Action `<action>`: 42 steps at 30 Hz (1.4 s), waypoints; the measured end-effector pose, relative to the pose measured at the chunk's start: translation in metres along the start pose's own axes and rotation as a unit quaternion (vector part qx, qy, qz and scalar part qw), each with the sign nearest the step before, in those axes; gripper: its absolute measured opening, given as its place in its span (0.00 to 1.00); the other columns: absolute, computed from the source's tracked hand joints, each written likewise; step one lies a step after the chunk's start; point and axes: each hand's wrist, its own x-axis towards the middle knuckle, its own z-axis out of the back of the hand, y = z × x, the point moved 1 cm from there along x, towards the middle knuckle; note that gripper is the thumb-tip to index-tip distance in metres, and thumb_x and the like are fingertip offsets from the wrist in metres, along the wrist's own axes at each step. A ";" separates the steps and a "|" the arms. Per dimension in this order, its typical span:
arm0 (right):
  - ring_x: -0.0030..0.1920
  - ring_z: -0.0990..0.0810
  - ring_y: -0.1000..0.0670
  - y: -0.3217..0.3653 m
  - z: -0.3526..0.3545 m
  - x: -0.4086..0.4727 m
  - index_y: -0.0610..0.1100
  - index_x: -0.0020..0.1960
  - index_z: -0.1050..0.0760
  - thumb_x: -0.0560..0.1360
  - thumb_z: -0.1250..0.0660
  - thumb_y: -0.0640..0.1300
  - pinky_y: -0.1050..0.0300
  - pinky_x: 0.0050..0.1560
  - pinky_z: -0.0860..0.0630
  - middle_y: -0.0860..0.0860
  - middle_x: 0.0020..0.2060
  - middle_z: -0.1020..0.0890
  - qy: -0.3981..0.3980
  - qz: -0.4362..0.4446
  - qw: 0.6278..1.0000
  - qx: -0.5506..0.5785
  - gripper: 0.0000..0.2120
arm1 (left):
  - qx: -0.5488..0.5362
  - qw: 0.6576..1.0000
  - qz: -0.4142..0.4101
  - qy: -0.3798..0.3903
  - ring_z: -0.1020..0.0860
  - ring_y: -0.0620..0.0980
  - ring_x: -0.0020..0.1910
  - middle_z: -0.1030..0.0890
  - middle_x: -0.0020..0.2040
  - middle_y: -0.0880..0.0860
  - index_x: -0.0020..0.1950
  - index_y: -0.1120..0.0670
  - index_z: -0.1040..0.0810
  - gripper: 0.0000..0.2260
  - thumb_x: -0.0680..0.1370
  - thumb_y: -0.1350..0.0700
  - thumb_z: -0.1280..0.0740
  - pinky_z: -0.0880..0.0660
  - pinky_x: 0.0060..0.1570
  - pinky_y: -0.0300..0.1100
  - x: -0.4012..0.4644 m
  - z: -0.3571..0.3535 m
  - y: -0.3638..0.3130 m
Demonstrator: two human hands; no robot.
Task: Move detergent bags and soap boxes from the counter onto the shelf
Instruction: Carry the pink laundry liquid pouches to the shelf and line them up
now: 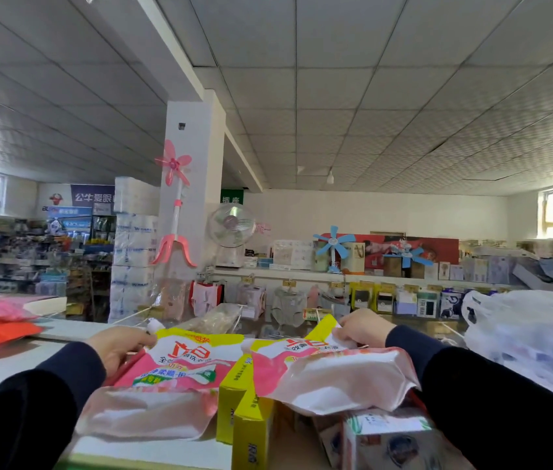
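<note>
A white counter (3,368) ran across the foreground, with a bulging clear plastic bag (526,334) at its right end. Two pink detergent bags lay side by side on it: the left bag (180,371) was pinched at its top corner by the left hand (117,344), the right bag (322,368) gripped at its top edge by the right hand (363,327). Yellow soap boxes (244,405) stood between and beneath them
</note>
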 end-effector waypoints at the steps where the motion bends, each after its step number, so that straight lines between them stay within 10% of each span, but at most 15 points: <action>1: 0.54 0.21 0.44 0.001 0.001 -0.001 0.36 0.59 0.23 0.87 0.46 0.49 0.55 0.52 0.26 0.39 0.63 0.19 -0.011 0.006 0.999 0.035 0.19 | -0.006 1.000 -0.009 -0.007 0.24 0.53 0.27 0.24 0.42 0.61 0.62 0.68 0.23 0.11 0.81 0.67 0.34 0.26 0.26 0.44 -0.004 -0.002 -0.001; 3: 0.41 0.21 0.44 0.001 0.003 -0.004 0.35 0.66 0.23 0.85 0.41 0.44 0.55 0.40 0.24 0.37 0.52 0.17 -0.045 0.023 0.970 0.238 0.17 | -0.039 0.998 -0.049 -0.013 0.27 0.49 0.19 0.25 0.38 0.59 0.62 0.63 0.24 0.10 0.82 0.70 0.38 0.30 0.18 0.38 -0.013 -0.005 -0.007; 7: 0.18 0.31 0.56 -0.003 0.024 -0.016 0.43 0.71 0.26 0.83 0.35 0.42 0.66 0.17 0.35 0.46 0.36 0.21 -0.115 0.037 0.835 0.537 0.16 | -0.106 0.976 -0.186 -0.030 0.27 0.51 0.34 0.23 0.40 0.56 0.58 0.61 0.22 0.09 0.82 0.70 0.37 0.24 0.27 0.41 -0.044 -0.011 -0.038; 15: 0.39 0.19 0.44 0.031 0.112 -0.043 0.33 0.61 0.21 0.81 0.32 0.41 0.45 0.47 0.21 0.37 0.50 0.17 -0.220 0.173 0.639 0.717 0.13 | -0.243 0.900 -0.361 -0.024 0.22 0.52 0.40 0.21 0.46 0.55 0.61 0.60 0.24 0.08 0.83 0.63 0.36 0.23 0.43 0.48 -0.116 0.002 -0.106; 19: 0.37 0.17 0.46 0.039 0.134 -0.059 0.44 0.46 0.20 0.80 0.31 0.41 0.50 0.41 0.19 0.46 0.40 0.14 -0.226 0.265 0.585 0.732 0.05 | -0.252 0.883 -0.393 -0.056 0.26 0.52 0.41 0.24 0.45 0.54 0.61 0.62 0.25 0.08 0.84 0.63 0.38 0.25 0.46 0.49 -0.124 0.001 -0.098; 24: 0.37 0.17 0.50 0.019 0.101 -0.061 0.44 0.48 0.23 0.82 0.35 0.41 0.55 0.36 0.19 0.48 0.39 0.15 -0.201 0.250 0.587 0.743 0.06 | -0.287 0.886 -0.363 -0.034 0.20 0.47 0.37 0.20 0.43 0.52 0.47 0.53 0.24 0.08 0.84 0.62 0.38 0.21 0.36 0.42 -0.113 0.011 -0.061; 31: 0.43 0.20 0.48 -0.010 0.085 -0.074 0.48 0.48 0.24 0.81 0.34 0.45 0.54 0.36 0.23 0.48 0.46 0.18 -0.150 0.233 0.586 0.762 0.04 | -0.158 0.924 -0.331 0.111 0.13 0.55 0.47 0.12 0.53 0.54 0.58 0.52 0.16 0.14 0.75 0.47 0.29 0.19 0.45 0.50 -0.122 0.023 -0.055; 36: 0.51 0.18 0.43 -0.019 0.076 -0.082 0.44 0.65 0.22 0.74 0.31 0.59 0.49 0.48 0.23 0.45 0.53 0.14 -0.061 0.244 0.714 0.654 0.25 | -0.097 0.931 -0.323 0.140 0.15 0.55 0.56 0.14 0.59 0.53 0.66 0.46 0.20 0.18 0.78 0.43 0.33 0.22 0.56 0.53 -0.115 0.018 -0.033; 42: 0.55 0.17 0.41 -0.018 0.051 -0.075 0.36 0.66 0.23 0.75 0.29 0.49 0.55 0.45 0.19 0.38 0.59 0.15 -0.018 0.177 0.721 0.669 0.25 | -0.097 0.941 -0.309 0.100 0.13 0.55 0.52 0.13 0.54 0.55 0.61 0.53 0.18 0.17 0.74 0.48 0.29 0.18 0.44 0.45 -0.111 0.018 -0.024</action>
